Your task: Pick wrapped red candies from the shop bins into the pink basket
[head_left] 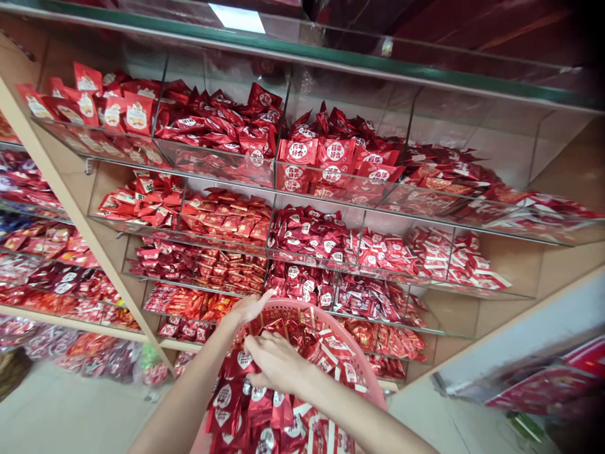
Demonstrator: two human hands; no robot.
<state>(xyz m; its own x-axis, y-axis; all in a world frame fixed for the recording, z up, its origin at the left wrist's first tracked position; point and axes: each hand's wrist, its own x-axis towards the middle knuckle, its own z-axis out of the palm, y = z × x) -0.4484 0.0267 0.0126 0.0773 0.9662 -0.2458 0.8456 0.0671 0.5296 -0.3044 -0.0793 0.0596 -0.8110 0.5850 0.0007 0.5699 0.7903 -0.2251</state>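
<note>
Pale tiled floor (89, 413), far clear glass shelves (302, 52). Left hand (250, 309), right hand (278, 362) apart, grips unclear; round pink plastic basket (354, 347) cut off near.

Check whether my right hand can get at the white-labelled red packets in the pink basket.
Probably yes: your right hand is over the pink basket, close against the white-labelled red packets; nothing visible blocks it.
</note>
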